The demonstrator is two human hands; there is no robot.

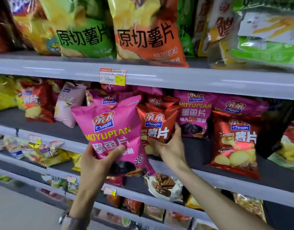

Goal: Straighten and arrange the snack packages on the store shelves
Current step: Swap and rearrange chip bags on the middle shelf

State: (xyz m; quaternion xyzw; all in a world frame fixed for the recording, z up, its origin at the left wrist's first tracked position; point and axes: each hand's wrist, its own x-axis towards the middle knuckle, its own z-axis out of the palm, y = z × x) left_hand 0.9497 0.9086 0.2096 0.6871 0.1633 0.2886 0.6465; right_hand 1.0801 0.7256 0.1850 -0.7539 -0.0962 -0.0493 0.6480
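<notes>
The left hand (96,163) reaches up from below with its thumb laid across the front of a pink Moyupian bag (113,128) and its fingers hidden behind. Its grip pinches the bag's lower left part and holds it tilted, out in front of the middle shelf (201,151). A wristwatch (68,219) sits on that wrist. The right hand (172,146) comes in just beside it, its grip curled round the lower right corner of a red potato-chip bag (157,123). That bag stands upright at the front of the middle shelf, its left edge covered by the pink one. Whether its base rests on the shelf cannot be told.

Behind them stand more pink bags (194,113), and to the right a second red bag (234,140) stands near the shelf edge. On the upper shelf (201,80), a green bag (83,34) and an orange bag (147,35) stand side by side, touching, above a price tag (112,76) on the rail. A waffle-printed pack (166,185) lies on the shelf below.
</notes>
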